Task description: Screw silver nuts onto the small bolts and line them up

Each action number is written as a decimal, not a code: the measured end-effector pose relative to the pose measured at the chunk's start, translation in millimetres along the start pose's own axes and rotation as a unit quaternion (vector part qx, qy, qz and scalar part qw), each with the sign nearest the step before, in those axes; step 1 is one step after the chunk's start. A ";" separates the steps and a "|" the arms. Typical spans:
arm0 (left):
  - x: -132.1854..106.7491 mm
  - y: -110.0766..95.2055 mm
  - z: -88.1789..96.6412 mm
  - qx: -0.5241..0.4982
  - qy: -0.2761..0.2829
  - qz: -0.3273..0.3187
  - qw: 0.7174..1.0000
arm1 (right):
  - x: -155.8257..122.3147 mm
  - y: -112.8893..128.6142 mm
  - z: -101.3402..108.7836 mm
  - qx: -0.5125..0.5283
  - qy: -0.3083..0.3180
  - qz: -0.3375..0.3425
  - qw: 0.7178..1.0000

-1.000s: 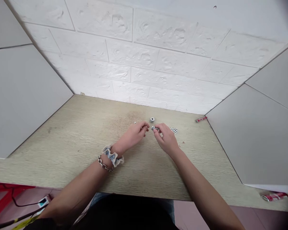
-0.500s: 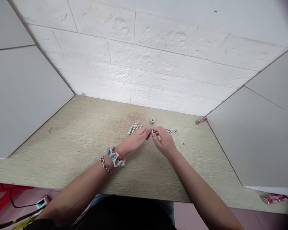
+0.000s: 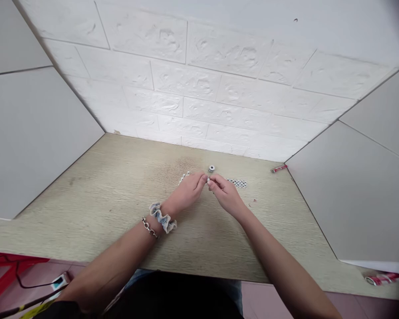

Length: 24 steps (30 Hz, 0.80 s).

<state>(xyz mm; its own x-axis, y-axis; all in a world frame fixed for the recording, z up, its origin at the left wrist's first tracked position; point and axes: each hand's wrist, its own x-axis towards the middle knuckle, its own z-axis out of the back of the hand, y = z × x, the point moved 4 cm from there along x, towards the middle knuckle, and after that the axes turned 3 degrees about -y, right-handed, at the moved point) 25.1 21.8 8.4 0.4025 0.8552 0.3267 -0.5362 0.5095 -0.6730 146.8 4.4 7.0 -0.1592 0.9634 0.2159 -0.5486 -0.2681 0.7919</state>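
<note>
My left hand point(image 3: 189, 191) and my right hand point(image 3: 225, 194) meet fingertip to fingertip over the middle of the wooden table point(image 3: 103, 195). Both are pinched on one small metal part point(image 3: 208, 180), of which only a sliver shows between the fingers. A row of small white-metal pieces point(image 3: 182, 177) peeks out behind my left hand. A strip of small metal nuts point(image 3: 237, 182) lies just beyond my right hand. A single round metal piece point(image 3: 212, 168) sits on the table a little farther back. My left wrist wears a scrunchie and a chain bracelet.
A white brick-pattern wall point(image 3: 219, 88) closes the back, with grey panels at both sides. A red pen-like item point(image 3: 278, 168) lies at the back right corner. Another red-and-white item point(image 3: 382, 278) lies at the near right edge. Red frame and cables point(image 3: 16, 274) show below left.
My hands have closed together, from a small gap a second ago to touching fingertips now. The metal part between them is more hidden, and my left hand covers more of the row behind it.
</note>
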 end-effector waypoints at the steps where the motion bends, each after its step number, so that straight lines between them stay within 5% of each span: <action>1: 1.3 2.5 2.7 -0.002 -0.003 0.009 1.000 | 3.6 1.7 1.0 -0.016 0.018 0.003 1.000; 8: 8.8 15.5 34.7 0.031 -0.068 0.050 0.996 | 56.5 25.4 13.1 -0.190 0.067 0.103 0.974; 11: 11.6 23.7 46.9 0.065 -0.105 0.063 0.990 | 84.9 25.5 4.7 -0.356 0.043 0.129 0.924; 15: 14.6 32.3 48.4 0.117 -0.106 0.058 0.986 | 108.3 7.8 -25.3 -0.465 0.126 0.105 0.870; 20: 14.9 36.5 42.3 0.155 -0.084 0.051 0.983 | 113.1 -4.8 -40.6 -0.468 0.150 0.078 0.868; 24: 13.2 42.8 45.9 0.138 -0.123 0.110 0.977 | 106.9 5.3 -35.6 -0.413 0.111 0.102 0.898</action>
<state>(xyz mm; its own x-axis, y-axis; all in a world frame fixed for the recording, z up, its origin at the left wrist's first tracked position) -26.6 59.3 14.3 0.0833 0.9268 0.3663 -0.7833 0.2881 -0.5508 97.6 105.6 14.0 -0.4339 0.8933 0.1169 -0.8972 -0.4403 0.0343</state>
